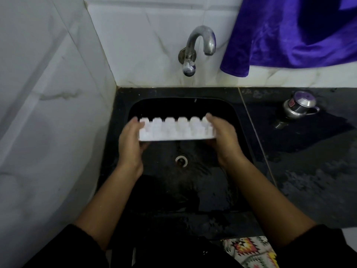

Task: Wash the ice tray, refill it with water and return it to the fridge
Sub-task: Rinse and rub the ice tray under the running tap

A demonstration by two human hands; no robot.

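While both hands grip it by its short ends, the white ice tray (176, 130) hangs over the black sink (234, 120), turned so its underside faces up w/ the rounded cell bottoms showing in 2 rows.

Left hand (130, 143) clamps the tray's left end: fingers curl under and behind, thumb lies along the near edge, so it's closed around the tray, not spread. Right hand (222, 138) does the same on the right end, fingertips wrapped over the far top corner, palm pressed to the side. Both forearms are bare; dark sleeves sit pushed up near the elbows.

Tray is held roughly level, slightly blurred, well above the sink floor and not touching it. Drain (181, 160) sits below the tray, approx between the 2 wrists. Sink floor looks wet.

Chrome tap (199, 47) comes out of the tiled back wall, spout curving down toward the basin; can't tell whether water runs. Purple cloth (289, 33) hangs at upper right. On the dark wet counter (309, 151) right of the sink lies a small steel pot (299, 105), tipped on its side. Patterned fabric (251, 250) shows at the bottom edge.
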